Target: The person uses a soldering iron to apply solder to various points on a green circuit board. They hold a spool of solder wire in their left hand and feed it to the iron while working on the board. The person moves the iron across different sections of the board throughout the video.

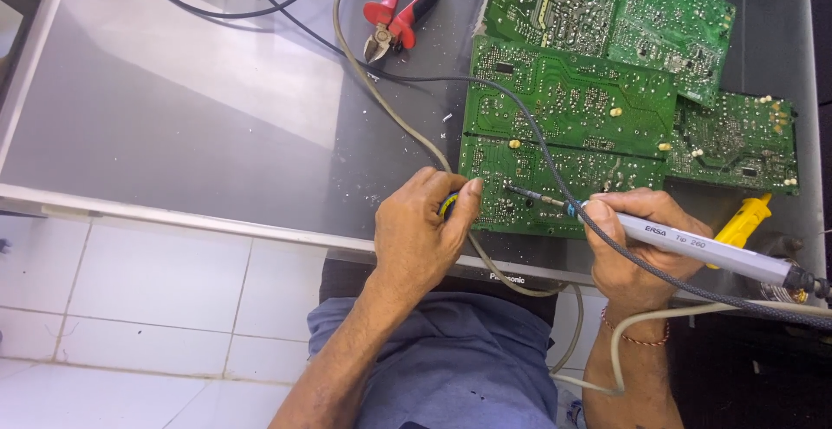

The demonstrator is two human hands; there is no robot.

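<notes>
My right hand (637, 243) grips a grey soldering iron (693, 243) like a pen, its thin tip (520, 192) touching the solder side of a green circuit board (563, 134). My left hand (420, 230) rests at the board's lower left edge, fingers curled around a small dark object with yellow on it (447, 206), thumb pressing the board. What that object is cannot be made out.
Three more green boards (667, 26) overlap at the back right on a dark glass panel (217, 108). Red-handled cutters (400, 9) lie at the top. Black and grey cables cross the panel. A yellow tool (745, 218) sits by my right hand. White floor tiles (130, 308) lie below left.
</notes>
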